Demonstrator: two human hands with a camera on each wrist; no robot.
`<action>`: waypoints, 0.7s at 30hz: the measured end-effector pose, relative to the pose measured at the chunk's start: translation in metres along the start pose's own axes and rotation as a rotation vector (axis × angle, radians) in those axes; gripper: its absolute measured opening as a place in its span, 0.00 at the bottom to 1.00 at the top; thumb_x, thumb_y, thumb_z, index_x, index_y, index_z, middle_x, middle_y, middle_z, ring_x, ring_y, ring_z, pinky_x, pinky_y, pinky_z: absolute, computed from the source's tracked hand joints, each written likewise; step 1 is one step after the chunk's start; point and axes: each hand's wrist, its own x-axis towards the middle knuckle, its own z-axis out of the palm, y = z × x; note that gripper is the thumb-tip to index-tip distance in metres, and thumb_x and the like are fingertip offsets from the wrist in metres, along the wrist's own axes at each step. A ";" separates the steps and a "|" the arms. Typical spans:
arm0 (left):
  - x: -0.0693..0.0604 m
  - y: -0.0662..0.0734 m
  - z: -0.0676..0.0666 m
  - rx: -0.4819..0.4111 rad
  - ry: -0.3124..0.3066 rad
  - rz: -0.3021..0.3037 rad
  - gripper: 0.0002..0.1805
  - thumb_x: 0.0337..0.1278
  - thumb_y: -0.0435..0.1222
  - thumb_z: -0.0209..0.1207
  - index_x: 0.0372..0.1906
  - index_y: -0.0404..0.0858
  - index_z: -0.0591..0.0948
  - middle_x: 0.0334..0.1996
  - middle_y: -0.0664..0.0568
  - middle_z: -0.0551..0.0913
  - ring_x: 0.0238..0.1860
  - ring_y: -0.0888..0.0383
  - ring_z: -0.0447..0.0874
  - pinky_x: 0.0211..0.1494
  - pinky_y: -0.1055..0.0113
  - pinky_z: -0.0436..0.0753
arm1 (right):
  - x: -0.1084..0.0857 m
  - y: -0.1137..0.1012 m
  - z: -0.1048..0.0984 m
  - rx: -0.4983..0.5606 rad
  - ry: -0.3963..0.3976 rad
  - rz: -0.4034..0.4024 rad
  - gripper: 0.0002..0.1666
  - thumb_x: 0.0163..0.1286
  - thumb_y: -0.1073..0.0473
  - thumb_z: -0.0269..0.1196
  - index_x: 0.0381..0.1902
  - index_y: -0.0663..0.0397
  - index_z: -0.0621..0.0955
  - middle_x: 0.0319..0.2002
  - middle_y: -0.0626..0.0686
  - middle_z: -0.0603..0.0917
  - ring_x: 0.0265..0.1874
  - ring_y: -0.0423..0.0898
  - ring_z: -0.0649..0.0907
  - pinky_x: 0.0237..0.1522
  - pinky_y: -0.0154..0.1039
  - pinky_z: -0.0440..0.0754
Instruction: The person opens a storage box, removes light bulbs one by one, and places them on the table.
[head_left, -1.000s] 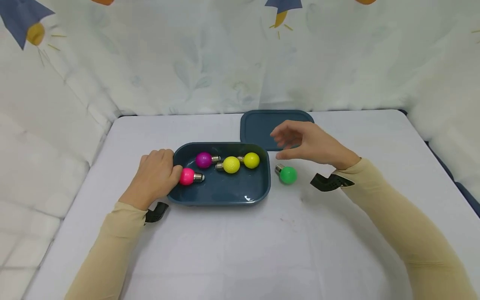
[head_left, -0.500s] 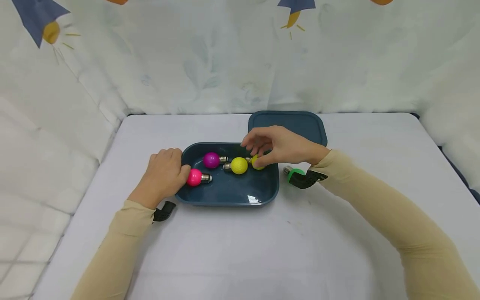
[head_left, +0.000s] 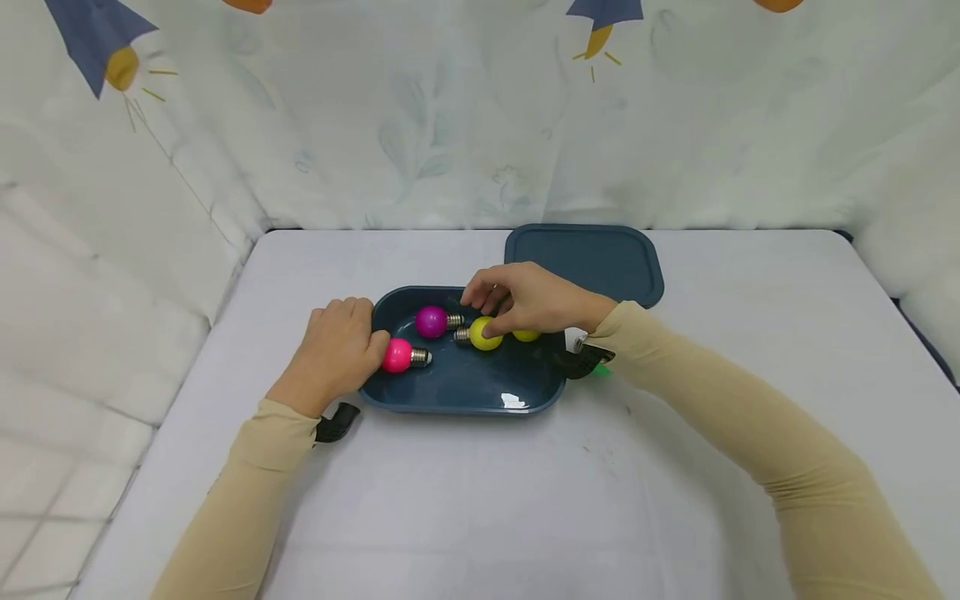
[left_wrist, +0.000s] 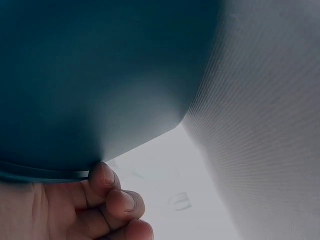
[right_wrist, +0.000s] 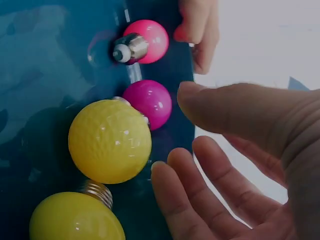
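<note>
My left hand (head_left: 330, 354) grips the left end of a dark blue rectangular container (head_left: 457, 402); in the left wrist view its fingertips (left_wrist: 122, 202) curl under the rim. Inside lie a pink light bulb (head_left: 395, 356), a purple bulb (head_left: 431, 322), a textured yellow bulb (right_wrist: 110, 142) and a smooth yellow bulb (right_wrist: 75, 220). Over the yellow bulbs hovers my right hand (head_left: 534, 298), thumb and fingers apart with nothing between them. It partly covers both in the head view. A green bulb (head_left: 602, 371) lies outside the container's right end, mostly hidden by the right wrist.
A flat dark blue lid (head_left: 588, 257) lies behind the container on the white-covered table (head_left: 465, 500). Pale patterned curtains (head_left: 360, 125) hang at the back and both sides. Each wrist wears a black strap piece (head_left: 337, 422).
My right hand has moved left from near the green bulb to over the yellow bulbs. The left hand keeps its hold on the container. The head view has shifted slightly.
</note>
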 end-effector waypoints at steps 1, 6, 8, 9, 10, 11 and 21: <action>0.000 0.000 0.000 0.000 -0.002 0.001 0.11 0.63 0.38 0.45 0.30 0.34 0.69 0.26 0.44 0.71 0.31 0.46 0.69 0.38 0.55 0.64 | 0.001 0.000 0.001 -0.019 -0.001 -0.001 0.25 0.63 0.62 0.73 0.58 0.57 0.81 0.56 0.58 0.85 0.52 0.50 0.86 0.58 0.42 0.85; -0.001 0.000 0.000 -0.003 0.002 0.001 0.11 0.62 0.38 0.44 0.29 0.35 0.68 0.25 0.44 0.70 0.30 0.46 0.68 0.38 0.56 0.63 | 0.005 -0.002 0.006 -0.102 -0.024 -0.004 0.23 0.64 0.64 0.72 0.57 0.57 0.82 0.55 0.57 0.86 0.52 0.49 0.85 0.57 0.41 0.85; -0.001 0.000 0.000 -0.004 0.007 0.002 0.11 0.62 0.38 0.44 0.28 0.35 0.68 0.25 0.44 0.70 0.30 0.46 0.68 0.38 0.56 0.62 | 0.006 -0.003 0.008 -0.125 -0.031 -0.002 0.23 0.64 0.66 0.71 0.57 0.57 0.82 0.55 0.56 0.86 0.52 0.49 0.85 0.57 0.42 0.85; -0.001 0.000 0.000 -0.004 0.011 0.003 0.11 0.62 0.38 0.44 0.28 0.35 0.68 0.25 0.44 0.70 0.30 0.46 0.68 0.37 0.56 0.62 | 0.007 -0.003 0.008 -0.135 -0.034 0.000 0.22 0.64 0.66 0.71 0.57 0.56 0.82 0.55 0.56 0.86 0.52 0.49 0.85 0.57 0.42 0.85; -0.001 0.000 0.000 -0.005 0.012 0.003 0.11 0.62 0.38 0.44 0.28 0.35 0.68 0.25 0.44 0.70 0.30 0.46 0.68 0.37 0.56 0.62 | 0.007 -0.003 0.009 -0.146 -0.036 0.001 0.22 0.64 0.67 0.71 0.56 0.56 0.82 0.54 0.56 0.86 0.52 0.49 0.85 0.57 0.42 0.85; -0.001 0.000 0.000 -0.004 0.014 0.003 0.11 0.62 0.38 0.44 0.28 0.35 0.68 0.25 0.44 0.70 0.29 0.47 0.68 0.37 0.56 0.63 | 0.007 -0.004 0.009 -0.153 -0.037 0.002 0.22 0.64 0.67 0.71 0.56 0.56 0.82 0.54 0.56 0.85 0.52 0.49 0.85 0.56 0.42 0.85; -0.003 -0.001 0.000 0.004 0.022 0.006 0.11 0.62 0.38 0.46 0.29 0.34 0.68 0.24 0.44 0.70 0.30 0.46 0.69 0.38 0.55 0.64 | 0.010 -0.003 0.010 -0.162 -0.076 -0.044 0.19 0.69 0.70 0.61 0.56 0.58 0.82 0.56 0.56 0.85 0.48 0.48 0.86 0.56 0.40 0.85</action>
